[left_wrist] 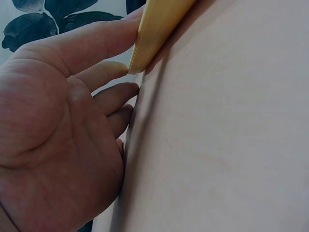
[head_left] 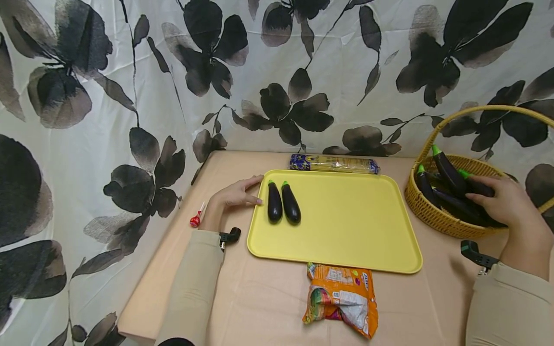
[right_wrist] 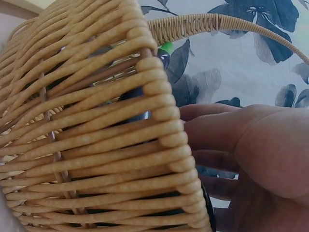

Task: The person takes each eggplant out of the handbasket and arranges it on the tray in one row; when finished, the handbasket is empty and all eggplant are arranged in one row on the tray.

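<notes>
Two dark purple eggplants, a left one (head_left: 274,204) and a right one (head_left: 291,205), lie side by side on the left part of a yellow tray (head_left: 346,226). My left hand (head_left: 233,194) touches the tray's left edge with nearly straight fingers; the left wrist view shows thumb and index finger against the tray rim (left_wrist: 157,34). Over at the right, my right hand (head_left: 508,202) reaches into a wicker basket (head_left: 426,211) and grips an eggplant (head_left: 481,186) between thumb and fingers. More eggplants (head_left: 450,173) lie around it. In the right wrist view the basket wall (right_wrist: 96,125) hides the fingertips.
A long clear-and-blue packet (head_left: 333,164) lies behind the tray. In front of it is an orange snack bag (head_left: 342,298). A red lollipop (head_left: 195,220) rests near the table's left edge. The basket's handle (head_left: 467,111) arches above the basket. Floral cloth (head_left: 277,72) hangs behind.
</notes>
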`<state>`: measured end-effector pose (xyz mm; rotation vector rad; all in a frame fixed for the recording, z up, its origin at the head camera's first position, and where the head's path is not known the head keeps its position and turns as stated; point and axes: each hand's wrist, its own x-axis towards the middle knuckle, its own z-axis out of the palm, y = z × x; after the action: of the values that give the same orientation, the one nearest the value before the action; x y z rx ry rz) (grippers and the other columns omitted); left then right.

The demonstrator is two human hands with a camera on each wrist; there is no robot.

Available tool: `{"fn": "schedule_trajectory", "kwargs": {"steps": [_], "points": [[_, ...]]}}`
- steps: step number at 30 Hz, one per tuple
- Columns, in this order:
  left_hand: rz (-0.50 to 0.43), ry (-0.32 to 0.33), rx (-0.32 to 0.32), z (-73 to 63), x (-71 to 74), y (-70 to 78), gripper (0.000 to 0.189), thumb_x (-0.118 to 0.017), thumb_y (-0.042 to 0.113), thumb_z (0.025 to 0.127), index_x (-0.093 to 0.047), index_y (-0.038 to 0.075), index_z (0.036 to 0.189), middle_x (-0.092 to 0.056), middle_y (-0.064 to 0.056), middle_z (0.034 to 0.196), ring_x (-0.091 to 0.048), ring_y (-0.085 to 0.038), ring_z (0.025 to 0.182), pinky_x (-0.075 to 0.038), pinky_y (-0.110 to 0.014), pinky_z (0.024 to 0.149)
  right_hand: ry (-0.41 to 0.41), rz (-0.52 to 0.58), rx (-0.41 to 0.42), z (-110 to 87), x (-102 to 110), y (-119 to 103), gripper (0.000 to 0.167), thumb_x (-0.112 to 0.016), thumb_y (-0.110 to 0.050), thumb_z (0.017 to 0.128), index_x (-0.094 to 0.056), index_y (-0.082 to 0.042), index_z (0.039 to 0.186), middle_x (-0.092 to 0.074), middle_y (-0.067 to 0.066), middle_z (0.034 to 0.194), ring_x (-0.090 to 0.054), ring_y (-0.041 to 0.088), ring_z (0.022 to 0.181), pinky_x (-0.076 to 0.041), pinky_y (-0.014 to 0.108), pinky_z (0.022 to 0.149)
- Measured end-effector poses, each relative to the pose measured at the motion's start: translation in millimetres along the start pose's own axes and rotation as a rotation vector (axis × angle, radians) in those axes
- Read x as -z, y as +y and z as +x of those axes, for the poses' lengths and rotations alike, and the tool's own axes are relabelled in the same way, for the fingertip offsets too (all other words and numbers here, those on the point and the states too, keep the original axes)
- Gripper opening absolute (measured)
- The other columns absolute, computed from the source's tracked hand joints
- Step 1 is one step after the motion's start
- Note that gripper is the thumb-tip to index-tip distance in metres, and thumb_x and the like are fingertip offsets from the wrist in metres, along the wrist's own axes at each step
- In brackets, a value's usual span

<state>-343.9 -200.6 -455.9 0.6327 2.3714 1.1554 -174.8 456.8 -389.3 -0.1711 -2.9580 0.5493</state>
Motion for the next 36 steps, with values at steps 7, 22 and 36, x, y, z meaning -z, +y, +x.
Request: {"fn": "schedule_trajectory", "kwargs": {"steps": [7, 22, 36], "points": [[-0.017, -0.003, 0.003, -0.6, -0.5, 1.2, 0.101, -0.088, 0.023, 0.084, -0.029, 0.017, 0.166, -0.019, -0.005, 0.175, -0.006, -0.026, 0.164, -0.005, -0.049, 0.133, -0.094, -0.04, -0.059, -1.8, 2, 1, 0.054, -0.062, -0.014, 0.103, -0.042, 0.009, 0.148, -0.039, 0.049, 0.132, -0.034, 0.07, 0.121, -0.03, 0.084, 0.1], [0.005, 0.002, -0.002, -0.6, -0.6, -0.1, 0.101, -0.088, 0.025, 0.084, -0.03, 0.017, 0.166, -0.019, -0.005, 0.175, -0.007, -0.025, 0.164, -0.006, -0.047, 0.133, -0.054, -0.01, -0.079, -5.6, 5, -8, 0.053, -0.056, -0.016, 0.107, -0.04, 0.007, 0.153, -0.04, 0.05, 0.134, -0.042, 0.061, 0.11, -0.043, 0.068, 0.08], [-0.013, 0.009, 0.007, 4.2, -0.6, -5.2, 0.103, -0.09, 0.027, 0.082, -0.031, 0.02, 0.165, -0.02, -0.003, 0.175, -0.008, -0.022, 0.163, -0.007, -0.044, 0.133, -0.001, 0.025, -0.057, 0.9, 7, -35, 0.057, -0.047, -0.033, 0.112, -0.036, -0.003, 0.16, -0.034, 0.045, 0.152, -0.03, 0.066, 0.135, -0.031, 0.081, 0.105]]}}
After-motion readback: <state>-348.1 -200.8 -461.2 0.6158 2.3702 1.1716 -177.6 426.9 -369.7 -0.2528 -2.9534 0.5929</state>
